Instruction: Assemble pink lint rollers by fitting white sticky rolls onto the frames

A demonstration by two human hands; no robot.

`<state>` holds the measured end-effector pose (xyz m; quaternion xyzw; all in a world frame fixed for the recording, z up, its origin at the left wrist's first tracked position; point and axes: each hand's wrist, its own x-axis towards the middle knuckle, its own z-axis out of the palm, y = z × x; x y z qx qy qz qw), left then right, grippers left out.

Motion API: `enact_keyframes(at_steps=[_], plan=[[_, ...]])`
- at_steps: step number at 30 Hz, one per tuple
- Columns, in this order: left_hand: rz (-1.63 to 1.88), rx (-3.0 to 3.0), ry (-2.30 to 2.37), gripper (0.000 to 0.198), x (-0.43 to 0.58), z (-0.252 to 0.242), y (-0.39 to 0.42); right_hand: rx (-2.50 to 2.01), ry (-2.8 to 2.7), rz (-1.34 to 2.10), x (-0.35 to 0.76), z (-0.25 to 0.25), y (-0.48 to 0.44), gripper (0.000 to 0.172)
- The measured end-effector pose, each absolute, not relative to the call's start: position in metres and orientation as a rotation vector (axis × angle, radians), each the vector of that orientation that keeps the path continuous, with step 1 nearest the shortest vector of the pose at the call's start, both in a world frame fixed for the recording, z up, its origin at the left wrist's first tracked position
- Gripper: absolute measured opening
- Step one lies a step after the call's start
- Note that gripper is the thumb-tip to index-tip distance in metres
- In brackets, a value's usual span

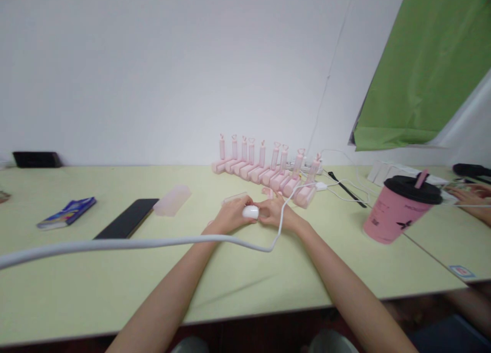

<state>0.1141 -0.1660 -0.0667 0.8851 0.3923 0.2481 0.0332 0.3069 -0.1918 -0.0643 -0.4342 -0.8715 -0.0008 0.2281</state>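
Note:
Close together over the table, my two hands meet at a small glossy white rounded piece (250,212). My left hand (231,215) is closed, its thumb and fingers gripping that piece. My right hand (276,211) is closed too, fingertips curled against the right side of the piece; whatever it pinches is hidden. A clear pinkish part (235,197) shows just behind my left hand, and a small pink piece (269,191) behind my right. Beyond them stands a row of several pink tubes (262,153) with loops on top, beside pink cylinders (257,174) lying down.
A white cable (153,244) crosses in front of my forearms. To the right stand a pink lidded cup (391,215) and a black stick (347,189). Leftward lie a pale pink block (172,199), a dark phone (128,219) and a blue packet (68,213). Another person's hand (470,195) is far right.

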Motion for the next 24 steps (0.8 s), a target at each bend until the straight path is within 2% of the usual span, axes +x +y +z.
enact_keyframes(at_steps=[10,24], plan=[[0.701,2.759,1.196,0.041,0.113,-0.07,-0.162,-1.317,-2.293,0.066,0.317,-0.074,-0.182,0.039],[0.688,2.804,1.203,0.038,0.113,-0.072,-0.161,-1.29,-2.166,0.28,0.316,-0.082,-0.179,0.038]])
